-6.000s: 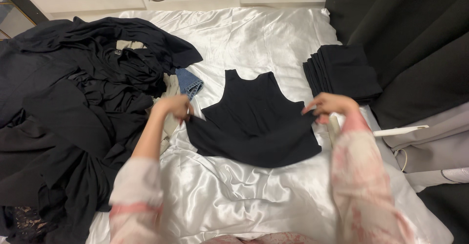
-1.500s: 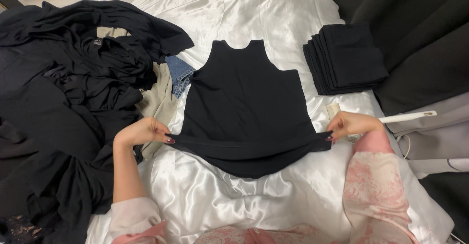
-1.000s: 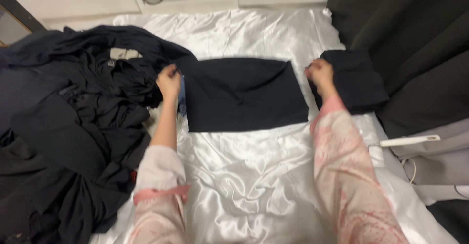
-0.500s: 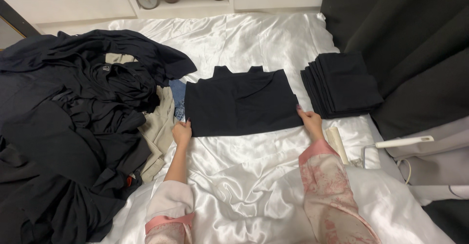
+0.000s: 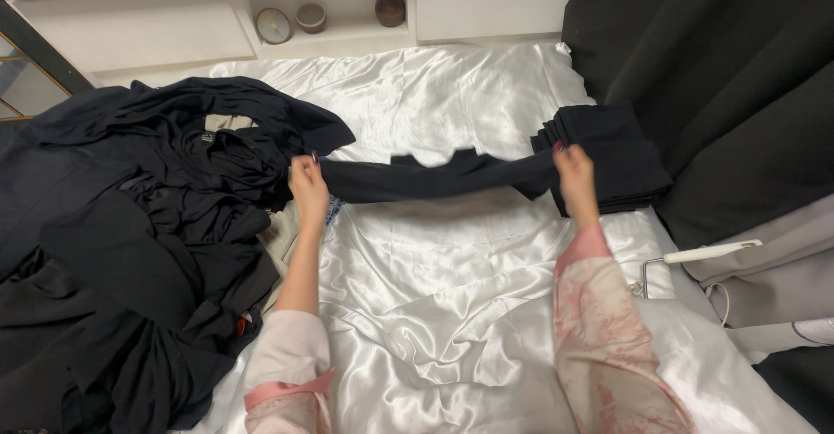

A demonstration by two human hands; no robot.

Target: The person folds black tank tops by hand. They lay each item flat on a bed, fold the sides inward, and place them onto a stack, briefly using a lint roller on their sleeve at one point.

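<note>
Two hands grip a black top [image 5: 434, 178] by its ends: left hand [image 5: 309, 186] pinching the left end, right hand [image 5: 575, 176] clutching the right. Half a second ago the garment lay folded flat on the white satin sheet [image 5: 434, 295], hands at its near corners. Now it is lifted off the sheet and stretched into a narrow band between the hands, sagging slightly mid-span. Reads as a further fold under way. Stack of folded black clothes [image 5: 612, 152] just behind the right hand; loose heap of dark clothes [image 5: 130, 234] at left.
</note>
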